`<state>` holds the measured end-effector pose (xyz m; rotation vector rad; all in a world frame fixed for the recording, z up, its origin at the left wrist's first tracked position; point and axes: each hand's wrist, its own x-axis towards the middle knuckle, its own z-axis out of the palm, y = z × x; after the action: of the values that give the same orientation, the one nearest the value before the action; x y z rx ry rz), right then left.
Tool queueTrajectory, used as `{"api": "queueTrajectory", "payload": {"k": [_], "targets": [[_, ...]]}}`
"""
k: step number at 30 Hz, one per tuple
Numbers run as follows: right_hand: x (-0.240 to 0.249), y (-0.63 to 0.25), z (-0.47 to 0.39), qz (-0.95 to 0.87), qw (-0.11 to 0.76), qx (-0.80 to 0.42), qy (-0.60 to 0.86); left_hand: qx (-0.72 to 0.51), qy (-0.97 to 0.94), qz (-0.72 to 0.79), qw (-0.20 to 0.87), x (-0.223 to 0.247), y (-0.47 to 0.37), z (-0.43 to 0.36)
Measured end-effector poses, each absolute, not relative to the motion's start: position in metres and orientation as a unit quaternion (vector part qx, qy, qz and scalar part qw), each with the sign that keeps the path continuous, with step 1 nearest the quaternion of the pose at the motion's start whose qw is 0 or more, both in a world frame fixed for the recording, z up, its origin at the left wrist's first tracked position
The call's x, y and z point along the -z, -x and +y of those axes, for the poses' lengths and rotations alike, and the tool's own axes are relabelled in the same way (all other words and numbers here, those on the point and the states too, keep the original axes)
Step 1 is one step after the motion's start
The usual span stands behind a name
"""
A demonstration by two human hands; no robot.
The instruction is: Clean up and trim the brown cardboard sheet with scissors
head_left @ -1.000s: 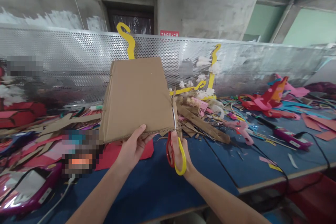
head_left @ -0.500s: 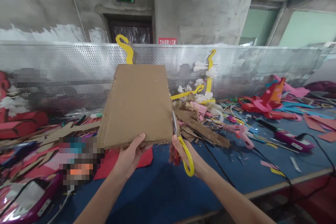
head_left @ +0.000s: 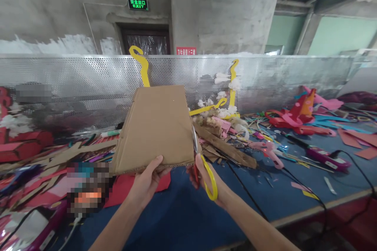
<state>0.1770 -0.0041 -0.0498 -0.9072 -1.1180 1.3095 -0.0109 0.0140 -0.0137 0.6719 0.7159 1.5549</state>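
A brown sheet of corrugated cardboard (head_left: 156,125) is held up over the table, its near edge gripped by my left hand (head_left: 150,176) with the thumb on top and the fingers beneath. My right hand (head_left: 210,180) is closed round the handles of a pair of scissors (head_left: 211,178), one yellow and one red. Their metal blades lie along the cardboard's right edge; whether they cut into it I cannot tell. Under the sheet lies red paper (head_left: 123,190).
Cardboard strips (head_left: 226,145) and scraps heap up right of the sheet. Farther right are a pink glue gun (head_left: 268,151) and a purple tool (head_left: 326,159) with black cords. Yellow hooked shapes (head_left: 234,82) stand against the perforated metal panel (head_left: 279,82). Red box shapes (head_left: 26,141) sit at left.
The cardboard sits slightly lower in view and tilts flatter. The scissors' handles are seen at a slightly different angle, with more of the red one showing. Both hands keep their hold.
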Motion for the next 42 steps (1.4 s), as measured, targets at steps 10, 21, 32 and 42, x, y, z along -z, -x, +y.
{"api": "queueTrajectory", "payload": {"k": [10, 21, 32, 42], "targets": [[0.05, -0.159, -0.004, -0.378, 0.61, -0.598, 0.356, -0.65, -0.291, 0.305, 0.632, 0.024, 0.003, 0.013], [0.038, -0.15, -0.011, -0.311, 0.588, -0.685, 0.297, -0.631, -0.272, 0.314, 0.654, 0.021, 0.009, 0.016], [0.042, -0.164, -0.014, -0.309, 0.584, -0.669, 0.34, -0.651, -0.281, 0.314, 0.631, 0.015, 0.014, 0.022], [0.065, -0.16, 0.002, -0.289, 0.584, -0.65, 0.392, -0.685, -0.327, 0.327, 0.563, 0.016, 0.007, 0.016]]}}
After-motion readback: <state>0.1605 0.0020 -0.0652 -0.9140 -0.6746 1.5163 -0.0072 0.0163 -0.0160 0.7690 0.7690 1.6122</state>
